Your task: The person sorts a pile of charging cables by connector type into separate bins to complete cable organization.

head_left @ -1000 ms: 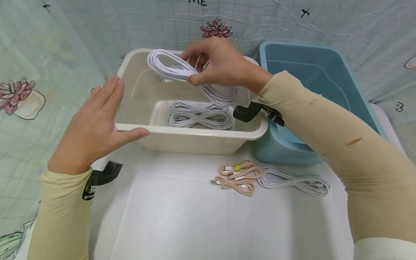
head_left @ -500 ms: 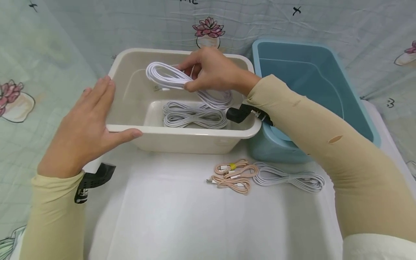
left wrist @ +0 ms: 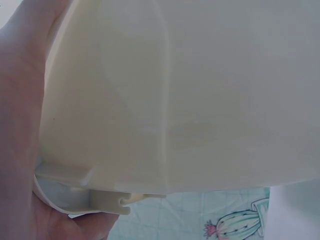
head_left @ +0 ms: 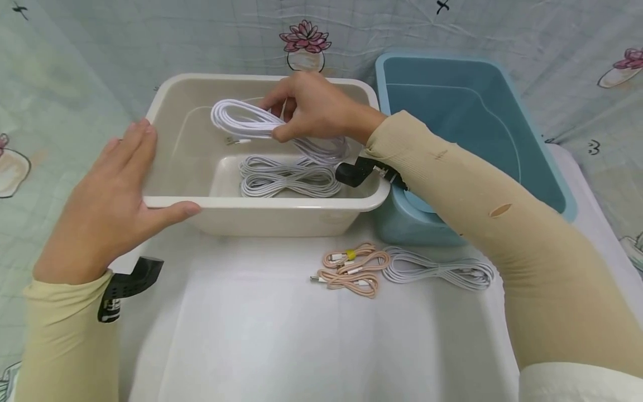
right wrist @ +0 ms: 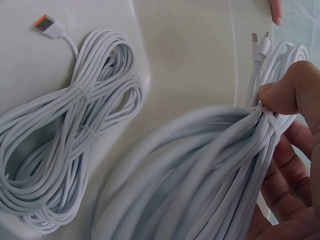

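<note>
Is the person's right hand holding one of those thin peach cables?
No, the right hand holds a coiled white cable; the peach cables lie on the white tabletop.

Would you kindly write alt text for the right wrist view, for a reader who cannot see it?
A right hand grips a tied white cable, the inside of a cream bin behind it. At the picture's left, more coiled white cable lies in the bin, an orange-tipped plug sticking out.

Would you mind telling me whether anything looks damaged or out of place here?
Yes: the tan right sleeve has an open slit partway up, likely a tear, since its edges gape apart. Nothing else stands out.
</note>
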Demonstrator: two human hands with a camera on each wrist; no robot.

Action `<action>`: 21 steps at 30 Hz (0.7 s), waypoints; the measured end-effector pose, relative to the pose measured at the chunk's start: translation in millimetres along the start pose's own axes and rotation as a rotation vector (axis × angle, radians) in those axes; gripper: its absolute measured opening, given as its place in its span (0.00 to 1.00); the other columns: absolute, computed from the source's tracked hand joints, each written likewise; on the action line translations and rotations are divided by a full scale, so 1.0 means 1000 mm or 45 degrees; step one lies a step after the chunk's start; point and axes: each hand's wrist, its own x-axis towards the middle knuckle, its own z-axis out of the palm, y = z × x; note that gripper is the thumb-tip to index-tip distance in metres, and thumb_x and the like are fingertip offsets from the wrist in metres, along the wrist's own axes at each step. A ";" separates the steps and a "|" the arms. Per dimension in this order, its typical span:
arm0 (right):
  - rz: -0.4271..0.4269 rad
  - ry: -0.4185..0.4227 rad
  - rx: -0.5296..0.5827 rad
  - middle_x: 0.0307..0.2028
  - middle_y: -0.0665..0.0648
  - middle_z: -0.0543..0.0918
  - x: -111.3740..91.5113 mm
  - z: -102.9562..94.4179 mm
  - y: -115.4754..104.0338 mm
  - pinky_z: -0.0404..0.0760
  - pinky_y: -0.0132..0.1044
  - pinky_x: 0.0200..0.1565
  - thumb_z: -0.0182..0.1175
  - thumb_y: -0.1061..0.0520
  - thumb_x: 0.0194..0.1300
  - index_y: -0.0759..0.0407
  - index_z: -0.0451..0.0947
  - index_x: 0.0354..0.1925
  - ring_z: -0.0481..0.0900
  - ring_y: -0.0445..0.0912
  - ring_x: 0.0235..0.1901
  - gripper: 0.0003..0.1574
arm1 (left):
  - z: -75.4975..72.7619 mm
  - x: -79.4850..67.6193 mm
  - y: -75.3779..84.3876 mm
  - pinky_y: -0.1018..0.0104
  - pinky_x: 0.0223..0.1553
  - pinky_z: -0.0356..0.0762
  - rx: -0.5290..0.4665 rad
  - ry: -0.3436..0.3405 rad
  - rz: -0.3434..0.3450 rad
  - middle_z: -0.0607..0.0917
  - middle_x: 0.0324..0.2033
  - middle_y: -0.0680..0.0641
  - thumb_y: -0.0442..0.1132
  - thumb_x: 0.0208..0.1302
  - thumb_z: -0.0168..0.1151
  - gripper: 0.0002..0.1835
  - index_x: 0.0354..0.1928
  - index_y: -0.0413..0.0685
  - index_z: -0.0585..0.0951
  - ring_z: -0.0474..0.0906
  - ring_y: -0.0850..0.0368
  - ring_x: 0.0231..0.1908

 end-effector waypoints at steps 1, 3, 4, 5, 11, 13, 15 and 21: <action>0.002 -0.001 -0.003 0.44 0.51 0.89 0.000 0.000 0.000 0.78 0.26 0.41 0.70 0.57 0.60 0.50 0.86 0.58 0.81 0.39 0.39 0.26 | 0.000 0.000 0.000 0.50 0.87 0.39 0.003 0.004 0.003 0.51 0.82 0.36 0.73 0.58 0.67 0.65 0.82 0.37 0.50 0.47 0.37 0.83; 0.015 -0.005 -0.011 0.44 0.51 0.89 0.000 0.000 0.000 0.78 0.27 0.41 0.70 0.57 0.60 0.50 0.86 0.58 0.81 0.39 0.39 0.26 | 0.000 0.000 0.000 0.50 0.87 0.40 0.005 0.006 0.009 0.51 0.82 0.36 0.73 0.58 0.66 0.65 0.82 0.37 0.50 0.47 0.36 0.83; 0.022 -0.007 -0.017 0.45 0.50 0.88 -0.001 0.000 0.000 0.78 0.27 0.42 0.70 0.57 0.60 0.49 0.86 0.59 0.81 0.39 0.39 0.27 | 0.000 0.000 0.000 0.49 0.87 0.39 0.006 0.005 0.011 0.51 0.82 0.36 0.73 0.58 0.66 0.65 0.82 0.38 0.50 0.47 0.37 0.83; 0.028 -0.009 -0.020 0.45 0.50 0.88 -0.001 0.000 0.000 0.78 0.27 0.42 0.70 0.57 0.60 0.49 0.86 0.59 0.81 0.39 0.40 0.27 | 0.001 0.000 0.000 0.49 0.87 0.39 0.004 0.003 0.011 0.51 0.83 0.36 0.73 0.58 0.66 0.65 0.82 0.38 0.49 0.47 0.37 0.83; 0.058 -0.009 -0.023 0.47 0.50 0.88 -0.003 -0.001 0.002 0.80 0.27 0.42 0.70 0.57 0.60 0.49 0.86 0.59 0.81 0.39 0.40 0.27 | 0.002 0.002 0.001 0.50 0.87 0.39 0.002 0.005 0.008 0.51 0.83 0.37 0.73 0.57 0.67 0.65 0.82 0.40 0.49 0.47 0.38 0.83; 0.080 -0.003 -0.017 0.47 0.50 0.88 -0.003 -0.001 0.002 0.81 0.27 0.43 0.70 0.57 0.60 0.49 0.85 0.60 0.82 0.39 0.41 0.28 | 0.002 0.002 0.002 0.50 0.87 0.40 0.002 0.011 0.011 0.52 0.82 0.36 0.73 0.57 0.67 0.65 0.82 0.40 0.50 0.47 0.38 0.83; 0.104 0.010 -0.003 0.48 0.51 0.87 -0.002 -0.002 0.003 0.82 0.27 0.44 0.69 0.57 0.60 0.50 0.84 0.61 0.83 0.39 0.42 0.29 | 0.002 0.002 0.002 0.50 0.87 0.40 0.000 0.015 0.013 0.52 0.82 0.36 0.73 0.58 0.67 0.65 0.82 0.40 0.50 0.48 0.38 0.83; 0.114 0.029 0.042 0.50 0.55 0.86 -0.003 -0.001 0.006 0.83 0.28 0.47 0.70 0.55 0.62 0.53 0.83 0.61 0.83 0.40 0.45 0.28 | 0.003 0.002 0.002 0.49 0.87 0.40 0.002 0.008 0.006 0.52 0.82 0.36 0.73 0.58 0.66 0.65 0.83 0.41 0.49 0.47 0.38 0.83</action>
